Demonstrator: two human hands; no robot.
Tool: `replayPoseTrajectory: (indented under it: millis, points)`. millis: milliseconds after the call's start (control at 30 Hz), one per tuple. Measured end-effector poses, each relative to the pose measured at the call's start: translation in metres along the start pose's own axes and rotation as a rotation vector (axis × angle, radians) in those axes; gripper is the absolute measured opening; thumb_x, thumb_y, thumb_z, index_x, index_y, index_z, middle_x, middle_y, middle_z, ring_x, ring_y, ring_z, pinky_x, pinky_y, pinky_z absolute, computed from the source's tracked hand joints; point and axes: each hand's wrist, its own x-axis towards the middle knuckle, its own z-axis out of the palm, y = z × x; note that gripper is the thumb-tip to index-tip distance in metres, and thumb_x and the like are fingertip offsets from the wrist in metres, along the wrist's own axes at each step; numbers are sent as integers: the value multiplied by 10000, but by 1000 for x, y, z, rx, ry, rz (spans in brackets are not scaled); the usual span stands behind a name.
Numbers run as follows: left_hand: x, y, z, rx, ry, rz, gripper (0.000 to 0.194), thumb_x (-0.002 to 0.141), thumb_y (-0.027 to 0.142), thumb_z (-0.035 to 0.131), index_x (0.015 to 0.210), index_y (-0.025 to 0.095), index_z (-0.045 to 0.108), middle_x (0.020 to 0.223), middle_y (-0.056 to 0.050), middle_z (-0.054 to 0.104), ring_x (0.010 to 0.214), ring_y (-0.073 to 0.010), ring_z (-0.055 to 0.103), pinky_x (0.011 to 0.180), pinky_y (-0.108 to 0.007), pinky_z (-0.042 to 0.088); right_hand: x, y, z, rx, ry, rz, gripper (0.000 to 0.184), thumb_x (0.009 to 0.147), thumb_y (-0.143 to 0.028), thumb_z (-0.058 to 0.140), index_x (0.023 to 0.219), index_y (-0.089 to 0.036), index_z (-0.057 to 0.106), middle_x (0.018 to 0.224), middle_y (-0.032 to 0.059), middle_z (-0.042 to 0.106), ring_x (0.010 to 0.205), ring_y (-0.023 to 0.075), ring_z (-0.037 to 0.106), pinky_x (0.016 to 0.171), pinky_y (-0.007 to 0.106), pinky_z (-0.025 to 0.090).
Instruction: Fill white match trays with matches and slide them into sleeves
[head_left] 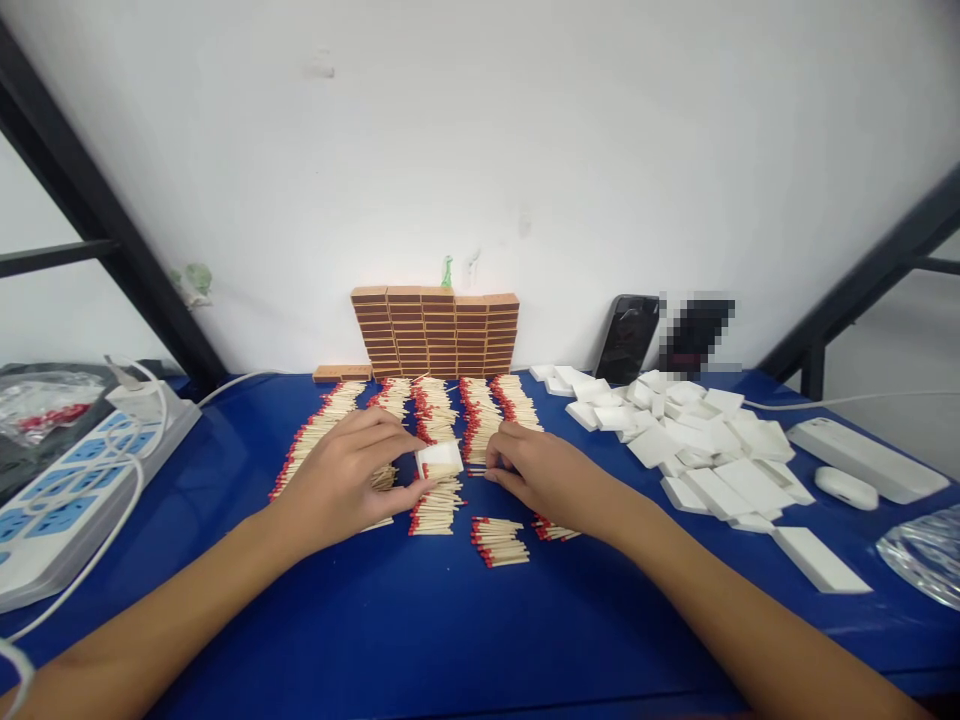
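My left hand (349,475) holds a small white matchbox tray (440,458) between thumb and fingers, tilted over a column of matches. Some red-headed matches lie inside the tray, along its near side. To the right, my right hand (536,470) is closed in a pinch at the low end of another column of matches (480,420), with match ends showing at its fingertips. How many it grips is hidden. Several columns of matches with red heads (510,398) run away from me on the blue table. A small separate group of matches (501,542) lies nearer.
Closed matchboxes (439,335) are stacked against the wall, with a low row (341,373) beside them. White trays (697,430) are heaped at the right, near a phone (628,338), a white case (846,488) and a clear plastic item (926,555). A power strip (82,480) with cables stands left.
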Motion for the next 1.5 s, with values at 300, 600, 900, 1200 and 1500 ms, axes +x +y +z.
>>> replayPoseTrajectory:
  millis: [300, 600, 900, 1200, 1500]
  points:
    - [-2, -2, 1, -3, -11, -1, 259, 892, 330, 774, 1091, 171, 732, 894, -74, 741, 873, -210, 673, 804, -365, 564, 3, -1, -1, -17, -37, 18, 77, 998, -173, 628, 922, -178, 636, 1018, 64, 666, 862, 184, 648, 743, 291, 453]
    - [-6, -4, 2, -22, -40, -17, 263, 881, 327, 786, 1078, 163, 729, 920, -79, 743, 913, -225, 661, 824, -374, 555, -1, -1, -12, 1, 4, 3, 106, 1022, -158, 579, 925, -178, 617, 994, 53, 660, 841, 173, 631, 715, 281, 436]
    - [0, 14, 9, -139, -57, -58, 274, 888, 308, 779, 1130, 190, 728, 893, -54, 747, 877, -205, 671, 829, -360, 558, 0, -23, 3, -45, 150, -161, 70, 1026, -221, 607, 991, -171, 641, 1008, 50, 664, 847, 175, 634, 704, 297, 441]
    - [-4, 4, 7, -102, -28, -89, 261, 870, 324, 800, 1086, 194, 736, 880, -51, 751, 875, -211, 674, 814, -357, 551, 0, -7, -1, -25, 170, -92, 91, 1034, -225, 588, 1002, -186, 665, 1022, 54, 661, 873, 179, 645, 755, 301, 462]
    - [-6, -10, 4, -34, -29, -79, 254, 880, 339, 788, 1064, 175, 729, 916, -63, 746, 898, -216, 650, 827, -378, 552, 4, 9, 0, -98, -12, 39, 143, 1007, -176, 581, 877, -180, 641, 998, 58, 661, 826, 169, 621, 717, 281, 414]
